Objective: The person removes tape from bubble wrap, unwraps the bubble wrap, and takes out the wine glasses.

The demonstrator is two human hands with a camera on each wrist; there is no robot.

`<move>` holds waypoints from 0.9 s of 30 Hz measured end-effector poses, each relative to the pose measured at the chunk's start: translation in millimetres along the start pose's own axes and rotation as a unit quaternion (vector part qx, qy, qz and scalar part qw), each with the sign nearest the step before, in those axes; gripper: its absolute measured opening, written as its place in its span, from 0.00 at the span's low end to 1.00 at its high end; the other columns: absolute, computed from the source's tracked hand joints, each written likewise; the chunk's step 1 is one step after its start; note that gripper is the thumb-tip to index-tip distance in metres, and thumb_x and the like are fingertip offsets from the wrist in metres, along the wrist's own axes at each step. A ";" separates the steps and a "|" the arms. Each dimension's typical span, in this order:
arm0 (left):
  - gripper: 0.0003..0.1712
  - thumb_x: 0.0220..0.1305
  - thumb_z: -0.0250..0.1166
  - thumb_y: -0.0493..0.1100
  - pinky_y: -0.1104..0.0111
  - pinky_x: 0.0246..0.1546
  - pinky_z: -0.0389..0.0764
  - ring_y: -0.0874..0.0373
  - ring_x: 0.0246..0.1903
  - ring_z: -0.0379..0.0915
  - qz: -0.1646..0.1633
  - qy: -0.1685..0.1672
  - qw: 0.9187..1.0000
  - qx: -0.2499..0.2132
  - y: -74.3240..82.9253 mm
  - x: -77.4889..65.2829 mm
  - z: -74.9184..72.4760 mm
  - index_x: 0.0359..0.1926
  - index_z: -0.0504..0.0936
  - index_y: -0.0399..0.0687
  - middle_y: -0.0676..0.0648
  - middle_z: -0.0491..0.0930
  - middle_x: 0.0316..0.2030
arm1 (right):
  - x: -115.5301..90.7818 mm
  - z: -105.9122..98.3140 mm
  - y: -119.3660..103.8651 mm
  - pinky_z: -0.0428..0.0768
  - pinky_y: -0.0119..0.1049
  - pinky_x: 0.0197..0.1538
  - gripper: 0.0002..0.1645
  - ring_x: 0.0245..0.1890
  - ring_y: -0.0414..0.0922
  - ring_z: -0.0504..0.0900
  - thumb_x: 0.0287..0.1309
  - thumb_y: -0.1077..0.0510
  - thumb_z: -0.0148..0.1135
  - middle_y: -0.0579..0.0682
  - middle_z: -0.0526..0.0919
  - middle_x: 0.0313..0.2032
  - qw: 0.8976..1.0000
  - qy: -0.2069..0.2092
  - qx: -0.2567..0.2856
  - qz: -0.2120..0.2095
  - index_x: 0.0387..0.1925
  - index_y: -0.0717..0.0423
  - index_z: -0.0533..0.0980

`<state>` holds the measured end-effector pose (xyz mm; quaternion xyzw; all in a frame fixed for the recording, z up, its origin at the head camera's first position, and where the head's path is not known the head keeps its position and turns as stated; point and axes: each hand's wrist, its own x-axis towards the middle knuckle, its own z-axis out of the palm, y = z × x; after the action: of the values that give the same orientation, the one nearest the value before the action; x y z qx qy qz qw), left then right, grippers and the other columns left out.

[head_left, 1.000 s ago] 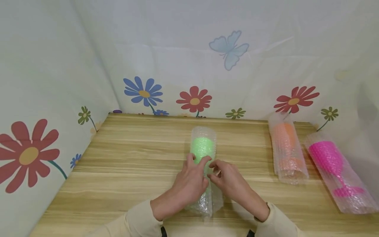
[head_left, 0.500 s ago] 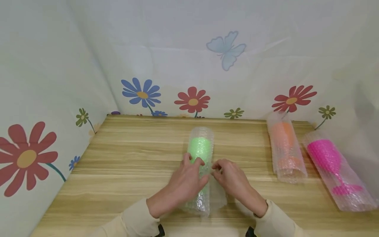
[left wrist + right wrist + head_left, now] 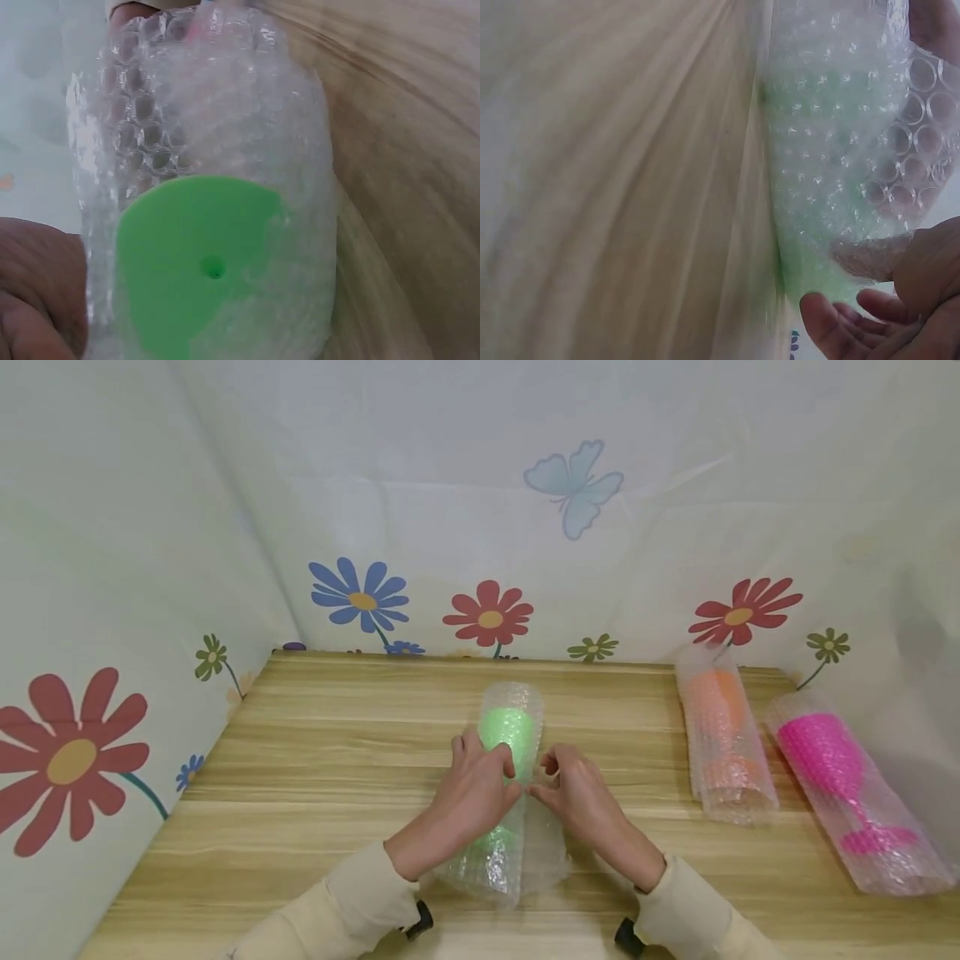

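Cream sleeves (image 3: 686, 914), two, one to each arm
Left hand (image 3: 476, 797), laid over the wrapped cup, fingers bent, thumb and forefinger close together; whether they grip, I cannot tell
Right hand (image 3: 581, 802), at the bundle's right edge, fingers bent, thumb behind a layer of film; pinching or merely touching, I cannot tell
Green cup (image 3: 506, 724), one, lying between and under the hands, round base (image 3: 187, 262) toward the person, bowl pointing away, in bubble wrap (image 3: 495, 868) that spreads loosely at the near end
Pink cup (image 3: 825, 752), one, stemmed, lying wrapped at the far right
Orange cup (image 3: 723, 706), one, wrapped, just left of the pink
Table (image 3: 337, 752), striped wood pattern, beneath all three
Cloth (image 3: 442, 518), pale, hung behind, printed with flowers (image 3: 490, 618) and a blue butterfly (image 3: 576, 485)
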<state>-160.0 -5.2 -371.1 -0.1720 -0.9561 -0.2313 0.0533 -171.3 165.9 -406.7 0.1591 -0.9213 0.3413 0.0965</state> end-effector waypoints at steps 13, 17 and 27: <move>0.50 0.40 0.73 0.38 0.66 0.32 0.74 0.44 0.47 0.60 -0.039 0.016 0.999 -0.027 -6.7 8.3 6.1 0.63 0.56 0.38 0.35 0.58 0.53 | 3.8 3.3 -3.7 0.74 0.29 0.24 0.12 0.22 0.35 0.74 0.50 0.67 0.67 0.44 0.77 0.24 0.999 0.007 0.026 -0.047 0.39 0.62 0.76; 0.48 0.40 0.73 0.41 0.67 0.32 0.74 0.43 0.50 0.58 -0.044 0.003 0.999 -0.021 -8.1 10.0 6.2 0.63 0.59 0.40 0.34 0.56 0.56 | 4.9 3.5 -2.8 0.74 0.29 0.24 0.09 0.22 0.35 0.74 0.53 0.63 0.66 0.43 0.78 0.23 0.999 0.009 0.032 -0.034 0.37 0.61 0.78; 0.37 0.47 0.72 0.50 0.67 0.29 0.71 0.50 0.40 0.62 -0.052 -0.008 0.998 -0.033 -11.0 19.6 3.1 0.53 0.63 0.41 0.42 0.58 0.52 | 8.4 -0.8 -3.4 0.73 0.28 0.22 0.06 0.21 0.35 0.73 0.53 0.67 0.63 0.44 0.79 0.24 0.998 0.002 0.015 -0.055 0.36 0.61 0.79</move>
<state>-182.3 -7.0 -374.9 -0.1253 -0.9559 -0.2642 0.0278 -177.8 162.2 -401.7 0.2105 -0.9055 0.3499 0.1151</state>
